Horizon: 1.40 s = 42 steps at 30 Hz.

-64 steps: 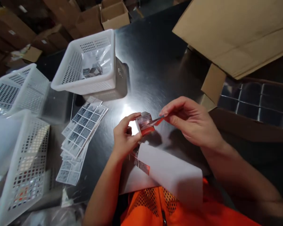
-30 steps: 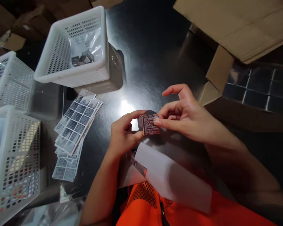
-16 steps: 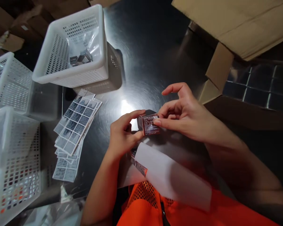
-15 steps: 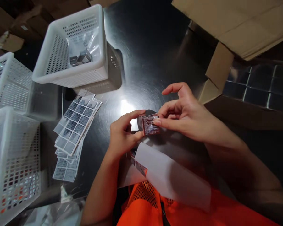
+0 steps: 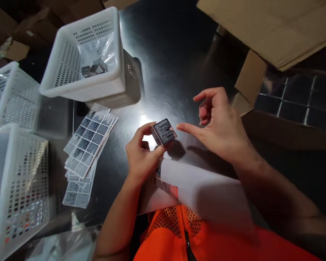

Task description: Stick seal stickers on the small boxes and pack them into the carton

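Observation:
A small dark box (image 5: 165, 132) with a printed label on its face is gripped between the thumb and fingers of my left hand (image 5: 141, 154), tilted above the metal table. My right hand (image 5: 217, 121) is just right of the box, apart from it, thumb stretched out and index finger raised, with nothing in it. Below the hands, a sheet of labels (image 5: 158, 173) with white backing paper (image 5: 195, 177) lies curled near my orange vest. To the left, several overlapping label sheets (image 5: 89, 139) lie on the table.
A white perforated basket (image 5: 84, 88) with several small boxes (image 5: 96, 68) in it stands at the back left. More white baskets (image 5: 29, 174) line the left edge. On the right is an open cardboard carton (image 5: 251, 78) with dark boxes in rows (image 5: 293, 94).
My right hand has let go of the box's face and drawn back to the right. The box has turned in my left hand, its labelled face now tipped upward. The white paper has shifted.

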### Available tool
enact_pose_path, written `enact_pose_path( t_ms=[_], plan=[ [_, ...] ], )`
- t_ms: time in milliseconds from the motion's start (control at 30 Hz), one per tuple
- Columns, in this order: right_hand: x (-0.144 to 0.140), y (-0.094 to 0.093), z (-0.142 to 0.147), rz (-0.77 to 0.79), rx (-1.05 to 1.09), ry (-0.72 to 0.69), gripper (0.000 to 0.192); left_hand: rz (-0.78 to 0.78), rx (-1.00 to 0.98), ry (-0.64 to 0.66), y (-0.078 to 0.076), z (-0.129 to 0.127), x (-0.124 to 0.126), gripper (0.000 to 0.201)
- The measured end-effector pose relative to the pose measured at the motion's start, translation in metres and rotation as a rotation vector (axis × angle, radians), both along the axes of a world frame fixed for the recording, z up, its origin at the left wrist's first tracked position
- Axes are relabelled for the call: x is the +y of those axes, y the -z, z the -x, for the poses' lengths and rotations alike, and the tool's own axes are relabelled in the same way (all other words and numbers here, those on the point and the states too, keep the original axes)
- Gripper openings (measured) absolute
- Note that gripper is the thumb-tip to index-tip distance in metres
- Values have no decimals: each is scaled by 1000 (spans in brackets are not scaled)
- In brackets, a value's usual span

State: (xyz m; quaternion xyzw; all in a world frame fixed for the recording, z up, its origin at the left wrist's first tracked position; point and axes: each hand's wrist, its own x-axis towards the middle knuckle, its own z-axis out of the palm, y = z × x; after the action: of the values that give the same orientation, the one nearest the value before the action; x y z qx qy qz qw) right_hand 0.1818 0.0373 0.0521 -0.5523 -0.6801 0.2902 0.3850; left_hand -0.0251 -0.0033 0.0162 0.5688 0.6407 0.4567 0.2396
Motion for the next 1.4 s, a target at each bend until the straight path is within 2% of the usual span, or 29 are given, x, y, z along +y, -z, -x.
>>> enact_pose_path(
  t_ms=[33, 67, 133, 200, 267, 367, 467, 500, 633, 733, 800, 900, 967, 1067, 1133, 1200, 1300, 1333, 1367, 1400],
  plan=[
    [0, 0, 0, -37, -2, -50, 55, -28, 35, -91, 1, 2, 1, 55],
    [-2, 0, 0, -55, 4, -165, 52, -60, 74, -172, 3, 4, 3, 55],
    [-6, 1, 5, -87, -12, -492, 46, -117, 136, -282, 5, 12, 8, 56],
    [-11, 4, 12, -127, -113, -755, 44, -143, 160, -331, 7, 20, 12, 56],
    [-14, 9, 20, -163, -259, -854, 47, -125, 156, -355, 7, 27, 15, 56],
    [-16, 15, 29, -212, -415, -853, 43, -52, 152, -381, 5, 31, 16, 55],
    [-17, 22, 34, -279, -423, -759, 17, 11, 127, -389, 3, 30, 16, 51],
    [-17, 26, 35, -293, -394, -728, 15, 29, 107, -386, 3, 30, 17, 50],
    [-15, 43, 38, -329, -227, -660, 21, 75, 18, -387, 3, 32, 23, 46],
    [-17, 51, 40, -391, -192, -648, 18, 78, -14, -390, 2, 34, 25, 46],
    [-19, 51, 42, -481, -226, -687, 24, 69, -7, -416, 2, 35, 25, 45],
    [-21, 42, 45, -731, -321, -730, 32, 46, 44, -472, 4, 38, 25, 46],
    [-20, 33, 45, -878, -356, -735, 28, 17, 59, -487, 7, 40, 25, 47],
    [-19, 19, 42, -990, -332, -729, 25, -23, 6, -460, 13, 43, 26, 43],
    [-19, 12, 40, -987, -292, -760, 24, -7, -61, -412, 17, 44, 28, 42],
    [-20, 6, 37, -927, -173, -854, 21, 31, -167, -367, 19, 44, 29, 46],
    [-20, -3, 27, -622, 213, -1077, 12, 51, -399, -263, 18, 41, 29, 58],
    [-19, -7, 23, -494, 388, -1100, 8, 42, -472, -210, 17, 39, 28, 61],
    [-18, -10, 19, -371, 550, -1068, 4, 31, -526, -149, 15, 37, 27, 63],
    [-15, -12, 15, -267, 697, -971, 1, 19, -558, -87, 12, 34, 25, 64]
  ],
)
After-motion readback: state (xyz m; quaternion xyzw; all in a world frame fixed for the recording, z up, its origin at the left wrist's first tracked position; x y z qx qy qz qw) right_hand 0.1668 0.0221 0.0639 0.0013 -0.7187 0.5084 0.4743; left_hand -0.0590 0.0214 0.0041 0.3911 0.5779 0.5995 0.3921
